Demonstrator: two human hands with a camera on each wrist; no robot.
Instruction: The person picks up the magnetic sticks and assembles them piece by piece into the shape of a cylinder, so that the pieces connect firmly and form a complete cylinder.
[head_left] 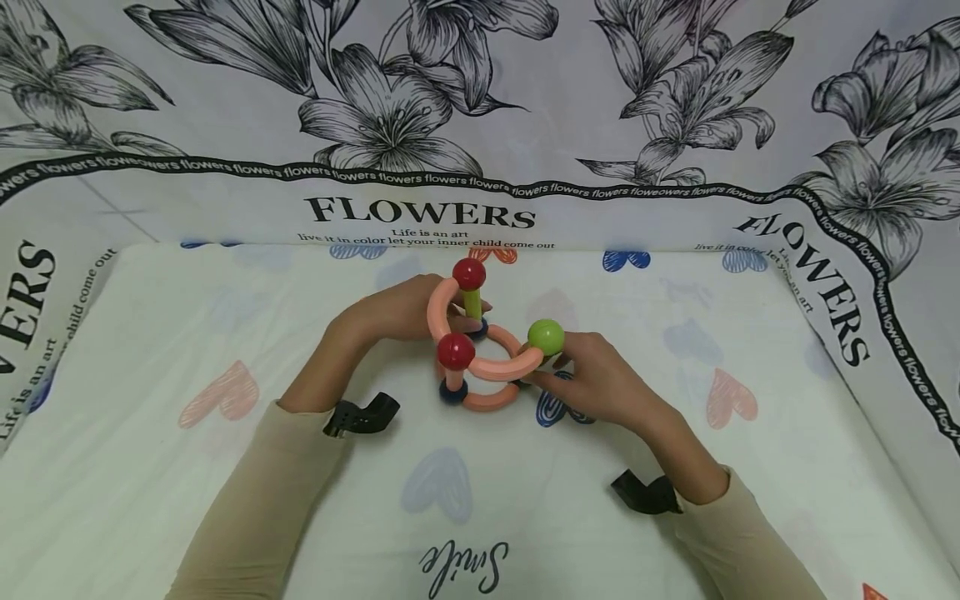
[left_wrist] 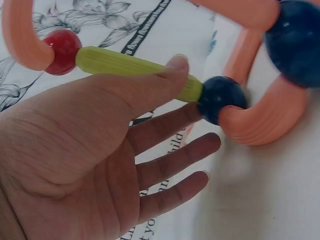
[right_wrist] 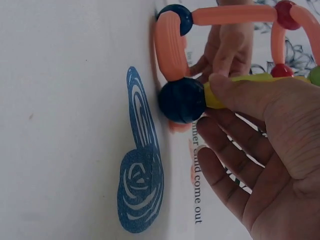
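A framework of ball-and-rod toy pieces stands on the cloth in front of me. Curved salmon rods and dark blue balls form its lower ring. Upright rods rise to two red balls and a green ball, with curved salmon rods linking the tops. My left hand pinches the yellow-green upright rod near its lower blue ball; the other fingers extend below. On the right side, my right hand pinches the yellow upright rod just above another blue ball.
A white cloth printed with hearts and lettering covers the surface. Behind it lies a flower-printed cloth with a black lettered band. Black straps stick out at both wrists.
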